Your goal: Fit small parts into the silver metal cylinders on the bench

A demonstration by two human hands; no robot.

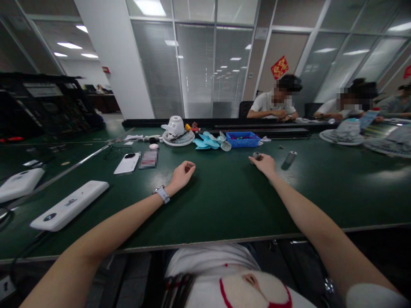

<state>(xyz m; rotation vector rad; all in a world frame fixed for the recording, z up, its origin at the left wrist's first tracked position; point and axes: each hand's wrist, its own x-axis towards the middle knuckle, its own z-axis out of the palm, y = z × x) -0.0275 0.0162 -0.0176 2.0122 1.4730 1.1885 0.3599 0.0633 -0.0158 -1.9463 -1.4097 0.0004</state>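
Note:
My left hand, with a watch on its wrist, rests over the green table left of centre. Its fingers are curled together, and a small dark thing between them is too small to make out. Further right, my right hand has its thumb and fingers around a small metallic cylindrical part. Just right of that hand, a grey metal cylinder stands on the table. Light-blue fan blades and a blue basket of small items lie beyond my hands.
A white fan part sits at the back. On the left are a phone, a long white device and another white device. Fan covers and seated people are across the table at right.

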